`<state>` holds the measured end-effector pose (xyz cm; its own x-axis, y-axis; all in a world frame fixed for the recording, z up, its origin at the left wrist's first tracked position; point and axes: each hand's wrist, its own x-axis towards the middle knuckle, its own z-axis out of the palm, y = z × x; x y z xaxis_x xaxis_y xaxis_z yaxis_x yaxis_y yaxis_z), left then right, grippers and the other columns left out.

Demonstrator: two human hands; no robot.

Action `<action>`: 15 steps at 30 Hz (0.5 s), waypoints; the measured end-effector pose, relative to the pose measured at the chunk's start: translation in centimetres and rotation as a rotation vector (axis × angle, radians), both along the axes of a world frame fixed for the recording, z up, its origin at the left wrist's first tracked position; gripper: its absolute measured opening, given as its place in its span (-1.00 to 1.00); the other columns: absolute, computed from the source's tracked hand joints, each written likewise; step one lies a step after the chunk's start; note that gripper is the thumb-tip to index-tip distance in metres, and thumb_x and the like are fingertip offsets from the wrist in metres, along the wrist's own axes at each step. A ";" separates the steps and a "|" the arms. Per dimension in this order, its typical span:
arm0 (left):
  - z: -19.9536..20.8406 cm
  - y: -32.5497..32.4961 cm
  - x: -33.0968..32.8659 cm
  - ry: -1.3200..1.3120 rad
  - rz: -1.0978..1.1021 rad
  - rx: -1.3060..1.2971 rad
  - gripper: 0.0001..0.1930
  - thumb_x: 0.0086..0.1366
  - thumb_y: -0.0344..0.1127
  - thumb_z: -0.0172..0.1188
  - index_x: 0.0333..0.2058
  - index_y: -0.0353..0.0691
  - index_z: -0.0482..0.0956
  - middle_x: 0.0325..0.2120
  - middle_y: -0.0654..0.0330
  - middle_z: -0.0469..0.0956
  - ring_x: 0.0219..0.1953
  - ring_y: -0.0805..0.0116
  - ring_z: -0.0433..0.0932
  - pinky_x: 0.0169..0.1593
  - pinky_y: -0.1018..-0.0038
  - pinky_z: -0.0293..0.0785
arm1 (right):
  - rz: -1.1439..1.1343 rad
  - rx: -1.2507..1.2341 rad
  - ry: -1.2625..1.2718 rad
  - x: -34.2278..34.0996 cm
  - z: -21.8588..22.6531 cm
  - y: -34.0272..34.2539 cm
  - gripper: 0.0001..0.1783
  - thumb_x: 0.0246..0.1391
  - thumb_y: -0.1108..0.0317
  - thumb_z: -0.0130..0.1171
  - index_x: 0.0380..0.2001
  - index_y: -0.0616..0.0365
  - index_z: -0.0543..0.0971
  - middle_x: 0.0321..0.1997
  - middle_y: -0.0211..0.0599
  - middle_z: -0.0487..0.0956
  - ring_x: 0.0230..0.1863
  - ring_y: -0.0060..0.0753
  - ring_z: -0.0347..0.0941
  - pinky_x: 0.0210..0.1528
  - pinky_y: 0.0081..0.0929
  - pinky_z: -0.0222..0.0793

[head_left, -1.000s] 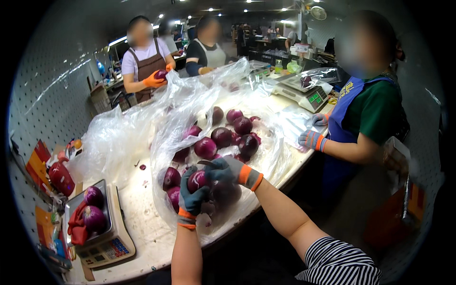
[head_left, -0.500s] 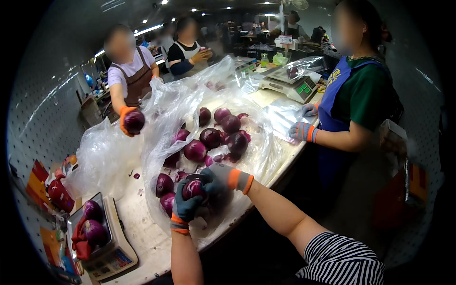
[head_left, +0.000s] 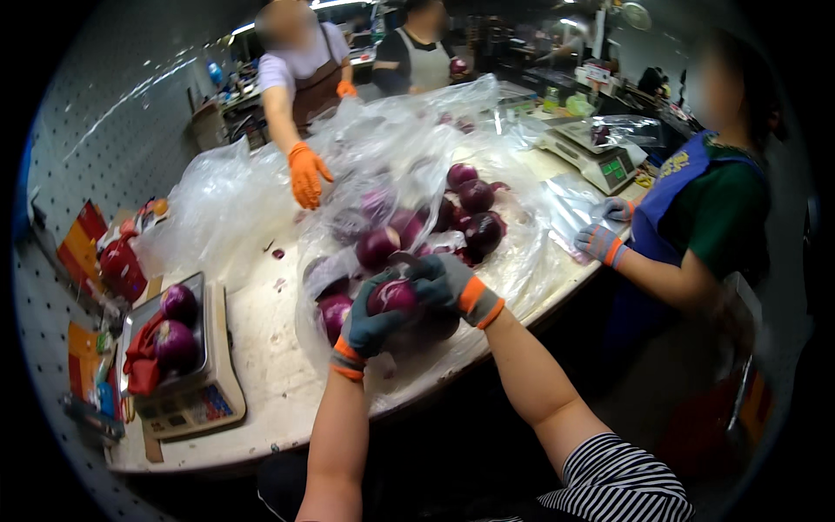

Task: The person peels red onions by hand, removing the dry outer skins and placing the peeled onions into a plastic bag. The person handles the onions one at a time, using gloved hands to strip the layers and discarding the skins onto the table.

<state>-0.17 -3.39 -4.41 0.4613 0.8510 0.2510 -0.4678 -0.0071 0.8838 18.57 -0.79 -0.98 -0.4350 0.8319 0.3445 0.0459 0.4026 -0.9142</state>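
A red onion (head_left: 392,297) rests in my left hand (head_left: 369,318), whose gloved fingers are wrapped round it. My right hand (head_left: 444,284), in a grey-blue glove with an orange cuff, is closed against the onion's upper right side. By its fingertips shows a small dark, flat thing (head_left: 404,258); I cannot tell whether it is a blade or a strip of skin. Both hands are over a clear plastic sheet (head_left: 513,261) spread on the table. Another red onion (head_left: 334,315) lies just left of my left hand, and several more (head_left: 484,231) are piled beyond.
At the left, a scale (head_left: 189,409) carries two red onions (head_left: 177,346) and a red cloth (head_left: 143,355). Across the table a co-worker's orange glove (head_left: 306,177) reaches over the plastic. On the right, another co-worker's grey gloves (head_left: 600,244) rest near a second scale (head_left: 591,157).
The co-worker's orange-gloved hand has let go of its onion and is now open; plastic now covers more of the pile. My hands still hold the onion. The view has shifted.
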 end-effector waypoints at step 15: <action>-0.7 0.3 0.3 -0.073 0.172 -0.002 -0.34 -0.06 -0.38 0.25 0.07 -0.28 0.23 -0.07 0.08 0.40 -0.05 0.22 0.43 0.05 0.34 0.41 | -0.042 -0.202 -0.102 -0.6 1.1 -0.4 -0.53 -0.01 0.16 0.20 -0.02 0.09 0.49 -0.34 -0.37 0.55 -0.37 -0.58 0.42 -0.33 -0.57 0.33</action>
<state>0.09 -3.04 -5.08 0.2899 0.9161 0.2770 -0.5231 -0.0907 0.8474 17.99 -1.15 0.12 -0.4224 0.8978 0.1248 0.1553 0.2074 -0.9659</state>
